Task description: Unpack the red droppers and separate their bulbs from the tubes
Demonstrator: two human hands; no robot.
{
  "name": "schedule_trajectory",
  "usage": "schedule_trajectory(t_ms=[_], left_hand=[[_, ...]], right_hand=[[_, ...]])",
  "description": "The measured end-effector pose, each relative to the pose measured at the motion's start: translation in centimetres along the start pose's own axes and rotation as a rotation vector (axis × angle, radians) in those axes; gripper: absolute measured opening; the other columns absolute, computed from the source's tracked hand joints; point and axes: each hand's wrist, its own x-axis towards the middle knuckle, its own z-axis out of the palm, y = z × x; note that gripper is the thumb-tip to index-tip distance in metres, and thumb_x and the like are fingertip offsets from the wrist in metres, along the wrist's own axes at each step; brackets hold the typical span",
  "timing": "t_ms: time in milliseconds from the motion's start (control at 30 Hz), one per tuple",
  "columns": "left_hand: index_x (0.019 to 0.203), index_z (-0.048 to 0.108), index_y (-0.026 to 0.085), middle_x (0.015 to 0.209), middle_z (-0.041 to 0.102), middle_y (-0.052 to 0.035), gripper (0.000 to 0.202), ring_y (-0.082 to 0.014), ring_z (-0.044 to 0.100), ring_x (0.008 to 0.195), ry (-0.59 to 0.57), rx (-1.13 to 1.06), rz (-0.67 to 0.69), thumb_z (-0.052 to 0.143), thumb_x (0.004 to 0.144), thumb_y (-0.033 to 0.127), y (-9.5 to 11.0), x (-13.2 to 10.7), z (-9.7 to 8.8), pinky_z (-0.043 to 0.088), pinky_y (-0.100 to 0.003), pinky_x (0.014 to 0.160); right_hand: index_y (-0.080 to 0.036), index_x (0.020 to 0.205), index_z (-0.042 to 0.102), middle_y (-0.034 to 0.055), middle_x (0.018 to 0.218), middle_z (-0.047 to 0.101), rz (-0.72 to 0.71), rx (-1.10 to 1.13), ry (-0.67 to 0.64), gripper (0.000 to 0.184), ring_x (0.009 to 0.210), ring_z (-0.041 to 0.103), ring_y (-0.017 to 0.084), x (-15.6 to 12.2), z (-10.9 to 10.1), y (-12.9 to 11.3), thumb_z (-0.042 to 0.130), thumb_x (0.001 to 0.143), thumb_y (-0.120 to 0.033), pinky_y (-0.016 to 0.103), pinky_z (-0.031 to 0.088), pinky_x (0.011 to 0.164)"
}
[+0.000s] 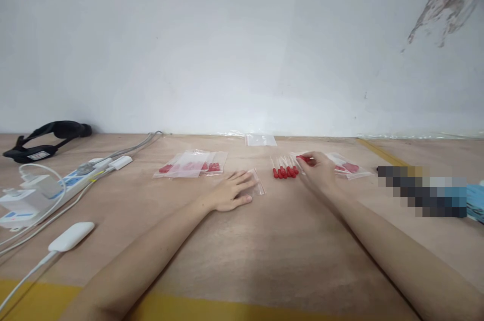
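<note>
My left hand point(232, 192) lies flat with its fingers spread, palm down over a small clear zip bag point(258, 184). A row of several thin white sticks with thick red ends point(285, 172) rests on the table just left of my right hand. My right hand point(317, 170) is closed in a pinch on a red-ended stick point(302, 158); most of it is hidden by the fingers. Beyond that hand lies a clear bag point(355, 172) with red pieces inside. Left of my left hand are overlapping clear bags point(192, 164), also holding red pieces.
An empty-looking flat bag point(260, 140) lies by the wall. On the left are a power strip point(81, 180) with plugs and cables, a white charging case point(71, 237) on a cable, and a black strapped headset point(49, 139). A blurred-out dark item point(419, 190) lies right.
</note>
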Motion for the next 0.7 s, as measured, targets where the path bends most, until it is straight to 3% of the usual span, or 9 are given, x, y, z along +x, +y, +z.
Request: schedule_trajectory(t_ms=[100,300,367,433,533,700], left_hand=[[0.132,0.028,0.033,0.142,0.021,-0.0027,0.050,-0.0246,0.012,0.132,-0.075,-0.038,-0.094,0.034,0.086,0.050,-0.5,-0.2,0.7,0.009,-0.049,0.104],[0.133,0.029,0.028,0.143,0.017,-0.0080,0.055,-0.0305,0.008,0.131,-0.049,-0.046,-0.304,0.029,0.085,0.054,0.5,-0.3,1.7,0.007,-0.054,0.102],[0.131,0.034,0.025,0.142,0.023,-0.0096,0.052,-0.0303,0.015,0.130,0.014,-0.060,-0.369,0.027,0.087,0.051,0.7,-0.1,1.5,0.013,-0.052,0.102],[0.124,0.043,0.021,0.134,0.036,-0.0116,0.045,-0.0272,0.029,0.125,0.149,-0.056,-0.423,0.027,0.089,0.044,0.6,0.1,0.9,0.023,-0.045,0.101],[0.102,0.054,0.017,0.110,0.052,-0.0110,0.026,-0.0236,0.047,0.107,0.324,-0.009,-0.530,0.042,0.083,0.031,-0.2,0.1,-0.4,0.036,-0.038,0.092],[0.079,0.054,0.017,0.083,0.055,-0.0052,0.019,-0.0208,0.054,0.081,0.277,-0.084,-0.681,0.063,0.063,0.022,-1.4,-0.4,-1.3,0.044,-0.032,0.071]], right_hand=[[-0.017,0.074,0.063,0.0062,0.074,0.062,-0.119,-0.102,-0.083,0.023,0.066,0.057,0.017,-1.1,0.8,0.9,0.051,0.074,-0.037,0.030,0.046,0.063],[-0.018,0.076,0.065,0.0068,0.072,0.064,-0.176,-0.252,-0.215,0.030,0.069,0.057,0.019,-1.6,0.8,1.5,0.043,0.081,-0.037,0.030,0.043,0.064],[-0.018,0.075,0.065,0.0072,0.072,0.064,-0.192,-0.287,-0.173,0.031,0.071,0.057,0.019,-1.6,0.7,1.4,0.042,0.082,-0.036,0.032,0.042,0.066],[-0.018,0.072,0.065,0.0074,0.073,0.063,-0.225,-0.304,-0.098,0.030,0.072,0.055,0.020,-1.6,0.8,0.9,0.043,0.082,-0.036,0.034,0.041,0.069],[-0.019,0.067,0.064,0.0066,0.073,0.062,-0.295,-0.257,-0.067,0.028,0.071,0.054,0.019,-2.1,1.0,-0.7,0.046,0.081,-0.035,0.034,0.040,0.069],[-0.020,0.073,0.063,0.0062,0.081,0.060,-0.459,-0.110,-0.267,0.021,0.077,0.053,0.017,-4.6,2.1,-4.6,0.047,0.081,-0.031,0.033,0.038,0.072]])
